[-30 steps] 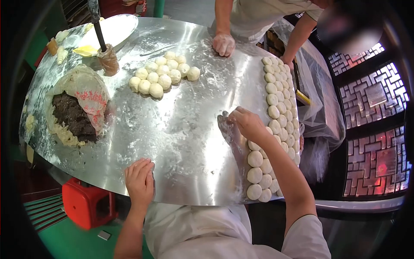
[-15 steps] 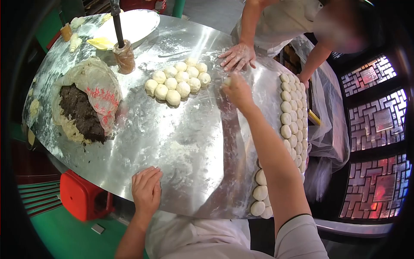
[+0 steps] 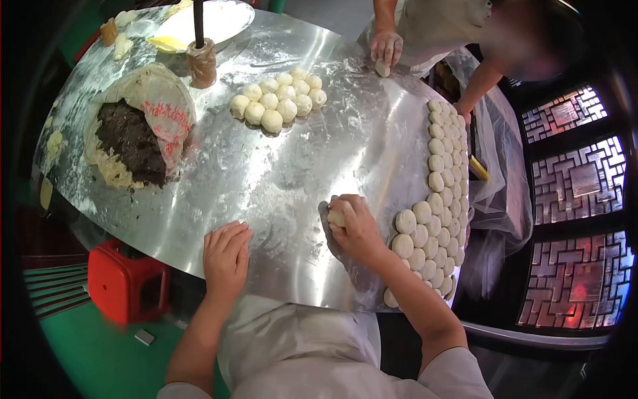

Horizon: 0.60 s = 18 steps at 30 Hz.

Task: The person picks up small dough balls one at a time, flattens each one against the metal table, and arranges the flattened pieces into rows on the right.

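Observation:
My right hand (image 3: 357,228) is curled round a pale dough ball (image 3: 337,217) just above or on the metal tabletop; its fingers partly cover the ball. My left hand (image 3: 226,256) rests at the table's near edge, holding nothing, its fingers stretched out side by side. To the right of my right hand lie close rows of flattened dough rounds (image 3: 419,235). Farther off, a cluster of round dough balls (image 3: 286,108) sits in the middle of the table.
A bag of dark filling (image 3: 131,143) lies open at left. Behind it stand a wrapped, upright stick (image 3: 201,63) and a white basin (image 3: 229,20). Across the table, a co-worker's hand (image 3: 386,46) is over a piece of dough (image 3: 382,68). A red stool (image 3: 123,286) stands below.
My right hand has come back from the far side toward me with the dough ball. The co-worker's flat hand has drawn back and now covers a dough piece. My view has shifted slightly.

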{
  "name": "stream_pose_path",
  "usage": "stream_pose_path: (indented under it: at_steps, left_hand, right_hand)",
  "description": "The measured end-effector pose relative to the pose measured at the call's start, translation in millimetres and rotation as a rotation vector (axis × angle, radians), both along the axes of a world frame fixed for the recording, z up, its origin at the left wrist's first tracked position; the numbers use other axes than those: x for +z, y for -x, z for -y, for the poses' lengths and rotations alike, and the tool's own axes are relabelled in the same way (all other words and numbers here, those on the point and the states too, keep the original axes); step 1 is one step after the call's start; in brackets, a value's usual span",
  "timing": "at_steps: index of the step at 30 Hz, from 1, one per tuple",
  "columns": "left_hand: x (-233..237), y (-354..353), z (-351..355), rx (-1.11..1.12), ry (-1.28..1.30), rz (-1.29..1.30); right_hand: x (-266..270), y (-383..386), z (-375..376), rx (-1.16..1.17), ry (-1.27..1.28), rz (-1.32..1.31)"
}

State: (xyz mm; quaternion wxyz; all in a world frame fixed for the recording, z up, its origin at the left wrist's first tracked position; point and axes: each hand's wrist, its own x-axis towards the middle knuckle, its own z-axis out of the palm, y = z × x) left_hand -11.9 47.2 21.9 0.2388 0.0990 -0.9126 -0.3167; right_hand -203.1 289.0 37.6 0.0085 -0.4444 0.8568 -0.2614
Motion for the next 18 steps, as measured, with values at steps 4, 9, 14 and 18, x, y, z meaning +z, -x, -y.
stream_pose_path:
  at_steps: [4,9,14,18]
  left_hand:
    - [0,0,-1,0.002,0.014,-0.03]
    - [1,-1,-1,-0.001,0.01,-0.047]
    - [-1,0,-1,0.007,0.002,-0.06]
    - [0,0,-1,0.008,-0.006,-0.058]
  right_hand:
    - [-3,-7,3,-0.04,0.027,0.008]
    - [-17,-8,8,-0.063,0.054,-0.071]
    - [16,18,12,-0.081,0.028,0.028]
    - [-16,36,34,-0.142,-0.135,-0.193]
